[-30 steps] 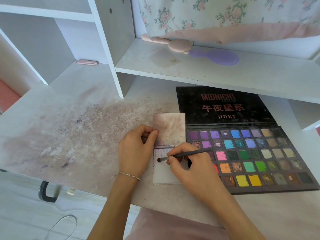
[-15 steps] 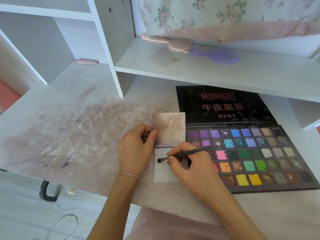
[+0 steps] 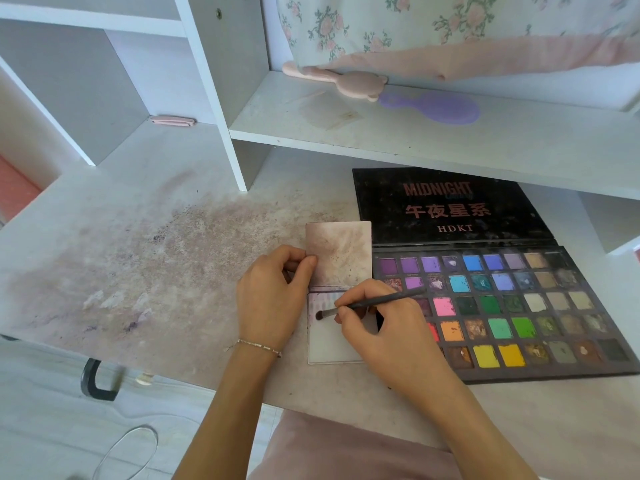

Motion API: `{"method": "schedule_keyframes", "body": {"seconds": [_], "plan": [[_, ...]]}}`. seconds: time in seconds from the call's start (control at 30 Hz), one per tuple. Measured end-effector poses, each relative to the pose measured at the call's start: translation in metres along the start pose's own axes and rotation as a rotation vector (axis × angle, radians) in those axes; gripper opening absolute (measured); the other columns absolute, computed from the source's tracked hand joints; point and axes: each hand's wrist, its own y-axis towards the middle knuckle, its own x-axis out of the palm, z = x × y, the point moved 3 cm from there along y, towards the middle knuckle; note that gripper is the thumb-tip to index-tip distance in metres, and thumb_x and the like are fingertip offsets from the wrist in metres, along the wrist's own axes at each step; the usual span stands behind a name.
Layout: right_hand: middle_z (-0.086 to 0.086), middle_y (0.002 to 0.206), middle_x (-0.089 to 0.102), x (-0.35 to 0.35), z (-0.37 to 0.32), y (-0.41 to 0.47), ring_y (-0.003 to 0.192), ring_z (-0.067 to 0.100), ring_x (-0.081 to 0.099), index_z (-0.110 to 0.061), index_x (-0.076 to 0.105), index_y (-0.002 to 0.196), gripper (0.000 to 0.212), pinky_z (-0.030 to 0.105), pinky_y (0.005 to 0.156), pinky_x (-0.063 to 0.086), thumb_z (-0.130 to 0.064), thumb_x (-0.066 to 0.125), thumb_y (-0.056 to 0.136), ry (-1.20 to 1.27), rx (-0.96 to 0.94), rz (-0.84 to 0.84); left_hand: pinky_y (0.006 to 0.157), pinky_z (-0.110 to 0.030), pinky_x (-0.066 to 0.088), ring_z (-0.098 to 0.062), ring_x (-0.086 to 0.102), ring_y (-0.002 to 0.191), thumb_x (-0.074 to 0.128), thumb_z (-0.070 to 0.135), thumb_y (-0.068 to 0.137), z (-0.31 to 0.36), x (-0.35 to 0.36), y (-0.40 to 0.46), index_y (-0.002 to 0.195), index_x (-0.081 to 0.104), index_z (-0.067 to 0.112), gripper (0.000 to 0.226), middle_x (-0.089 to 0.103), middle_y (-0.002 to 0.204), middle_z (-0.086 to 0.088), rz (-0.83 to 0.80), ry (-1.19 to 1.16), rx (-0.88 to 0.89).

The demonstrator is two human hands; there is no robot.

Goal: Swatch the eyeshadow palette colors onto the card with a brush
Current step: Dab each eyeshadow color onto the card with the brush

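Little moved since earlier frame. Right hand pinching brush, tip on card; left hand pinching upper card flap, steadying it beside palette.

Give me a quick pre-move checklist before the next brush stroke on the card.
1. Brush gripped by right hand: ok.
2. Brush tip on the card: ok.
3. Left hand steadying the card's upper flap: ok.
4. Bare card below the swatches: ok.
5. Pigment left on the tip: cannot tell.
6. Palette open beside the card: ok.
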Motion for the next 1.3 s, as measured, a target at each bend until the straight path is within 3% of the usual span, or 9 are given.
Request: {"method": "schedule_keyframes", "body": {"seconds": [0.27,0.67,0.8,0.97,1.07,1.23,1.3], "plan": [[-0.007,0.080,0.062,0.000,0.001,0.000,0.078,0.004,0.055,-0.029,0.058,0.079,0.015,0.016,0.067,0.045,-0.014,0.060,0.081,-0.003,-0.002,0.004,0.064,-0.027,0.046,-0.002,0.054,0.064,0.062,0.030,0.082,0.000,0.000,0.000,0.074,0.063,0.026,0.008,0.057,0.064,0.017,-0.004,0.012,-0.001],[-0.010,0.079,0.059,0.000,0.001,0.001,0.079,0.002,0.053,-0.035,0.054,0.076,0.022,0.013,0.068,0.045,-0.014,0.060,0.081,-0.005,-0.001,-0.008,0.061,-0.022,0.044,0.001,0.053,0.062,0.063,0.029,0.082,0.002,0.000,0.000,0.071,0.058,0.032,0.012,0.055,0.061,0.019,0.007,0.021,0.006],[-0.009,0.077,0.060,0.000,0.000,-0.001,0.078,0.002,0.055,-0.028,0.058,0.075,0.015,0.014,0.067,0.046,-0.013,0.060,0.079,0.013,0.000,-0.025,0.064,-0.027,0.046,-0.001,0.054,0.064,0.062,0.028,0.082,0.001,0.000,0.000,0.072,0.059,0.030,0.010,0.057,0.062,0.018,0.000,0.009,-0.004],[-0.008,0.074,0.065,-0.010,-0.001,-0.005,0.073,0.008,0.061,-0.029,0.059,0.077,0.024,0.016,0.062,0.048,-0.006,0.059,0.082,0.210,-0.023,0.081,0.063,-0.026,0.044,-0.001,0.053,0.063,0.063,0.029,0.082,0.002,-0.001,0.000,0.071,0.059,0.031,0.012,0.057,0.062,0.017,0.000,0.012,-0.008],[-0.010,0.078,0.066,-0.022,0.001,-0.009,0.074,0.004,0.064,-0.025,0.061,0.081,0.024,0.010,0.060,0.046,-0.002,0.057,0.084,0.276,-0.022,0.165,0.059,-0.019,0.040,0.001,0.051,0.060,0.063,0.028,0.082,0.002,-0.001,0.000,0.070,0.059,0.031,0.012,0.055,0.061,0.019,0.006,0.019,0.004],[-0.014,0.086,0.065,-0.054,0.011,-0.017,0.071,0.008,0.061,-0.034,0.061,0.082,0.026,0.018,0.060,0.051,-0.009,0.056,0.087,0.168,-0.026,0.344,0.058,-0.016,0.037,0.002,0.050,0.060,0.063,0.028,0.082,0.002,-0.001,0.000,0.071,0.059,0.032,0.012,0.055,0.061,0.020,0.009,0.025,0.002],[-0.020,0.083,0.065,-0.067,0.019,-0.021,0.071,0.004,0.061,-0.035,0.058,0.083,0.030,0.013,0.060,0.049,-0.007,0.052,0.089,0.122,-0.021,0.396,0.058,-0.017,0.037,0.002,0.050,0.060,0.063,0.028,0.082,0.002,-0.001,0.000,0.072,0.061,0.028,0.010,0.055,0.061,0.020,0.012,0.026,0.003]]}}
